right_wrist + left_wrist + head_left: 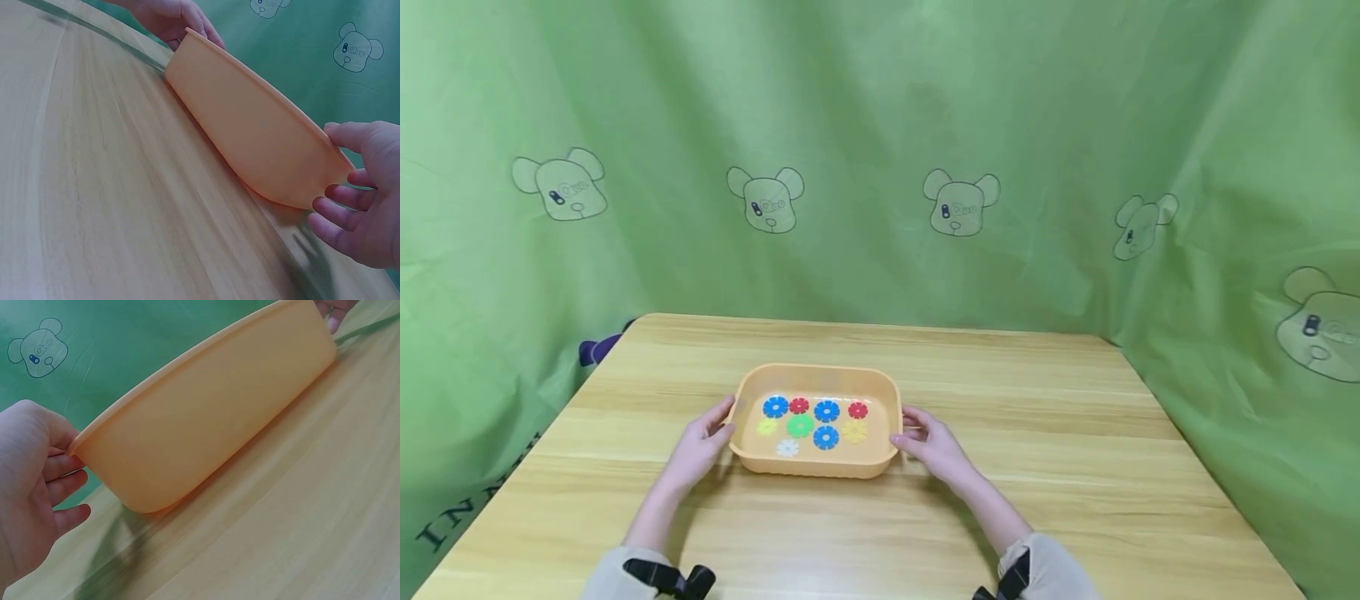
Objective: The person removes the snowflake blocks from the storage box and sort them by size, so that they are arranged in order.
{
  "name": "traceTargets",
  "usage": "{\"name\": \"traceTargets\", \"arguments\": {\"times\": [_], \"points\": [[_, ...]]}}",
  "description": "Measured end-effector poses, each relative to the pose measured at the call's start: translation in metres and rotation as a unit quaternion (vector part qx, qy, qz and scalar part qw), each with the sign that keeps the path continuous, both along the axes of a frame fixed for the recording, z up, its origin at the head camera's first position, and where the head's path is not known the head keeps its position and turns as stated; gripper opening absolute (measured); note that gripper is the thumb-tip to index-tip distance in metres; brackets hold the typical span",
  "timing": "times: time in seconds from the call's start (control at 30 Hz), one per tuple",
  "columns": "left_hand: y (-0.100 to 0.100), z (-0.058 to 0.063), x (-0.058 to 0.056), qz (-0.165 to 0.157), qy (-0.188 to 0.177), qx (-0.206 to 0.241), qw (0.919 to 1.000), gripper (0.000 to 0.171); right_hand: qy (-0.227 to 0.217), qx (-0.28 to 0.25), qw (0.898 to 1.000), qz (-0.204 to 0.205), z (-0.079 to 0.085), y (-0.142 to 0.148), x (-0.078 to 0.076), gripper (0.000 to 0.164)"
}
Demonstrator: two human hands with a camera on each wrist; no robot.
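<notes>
An orange plastic basin (812,470) with rounded corners is held between both hands at the middle of the table. My left hand (698,447) grips its left rim, thumb on the edge and fingers beneath. At the opposite end, the right hand (938,452) holds the rim with its thumb on the edge and fingers spread along the outer wall. Inside the basin lie flat, notched plastic discs: three blue ones (826,437), two red (858,410), two yellow (854,431), a green one (800,426) and a white one (787,447). Both wrist views show only the basin's outer wall (206,412).
The wood-grain table (1045,467) spreads out around the basin. Green curtain (865,267) printed with bear heads hangs behind it and at both sides. A purple object (597,350) shows beyond the table's left edge. Black straps (658,575) circle both sleeves.
</notes>
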State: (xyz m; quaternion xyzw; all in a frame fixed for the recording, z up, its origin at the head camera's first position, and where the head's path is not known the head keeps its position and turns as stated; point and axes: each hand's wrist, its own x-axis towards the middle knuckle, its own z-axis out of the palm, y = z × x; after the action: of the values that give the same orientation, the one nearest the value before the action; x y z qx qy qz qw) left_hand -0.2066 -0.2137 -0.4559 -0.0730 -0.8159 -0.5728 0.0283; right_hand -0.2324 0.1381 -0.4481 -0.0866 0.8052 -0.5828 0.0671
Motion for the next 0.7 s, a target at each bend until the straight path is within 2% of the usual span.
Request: {"name": "traceTargets", "arguments": {"times": [0.17,0.37,0.53,0.7], "points": [[0.002,-0.002,0.000,-0.001,-0.006,0.006,1.0000,0.058,0.023,0.024,0.999,-0.015,0.009,0.003,-0.007,0.055],[0.000,0.000,0.002,0.012,-0.029,-0.011,0.9995,0.071,0.068,0.028,0.997,-0.011,0.035,-0.002,-0.021,0.051],[0.000,0.000,0.003,0.012,-0.036,-0.017,0.9991,0.073,0.084,0.034,0.996,0.020,0.056,-0.017,-0.030,0.049],[0.002,-0.001,0.002,0.008,-0.033,-0.015,0.9993,0.073,0.063,0.045,0.996,0.054,0.064,-0.039,-0.037,0.047]]}}
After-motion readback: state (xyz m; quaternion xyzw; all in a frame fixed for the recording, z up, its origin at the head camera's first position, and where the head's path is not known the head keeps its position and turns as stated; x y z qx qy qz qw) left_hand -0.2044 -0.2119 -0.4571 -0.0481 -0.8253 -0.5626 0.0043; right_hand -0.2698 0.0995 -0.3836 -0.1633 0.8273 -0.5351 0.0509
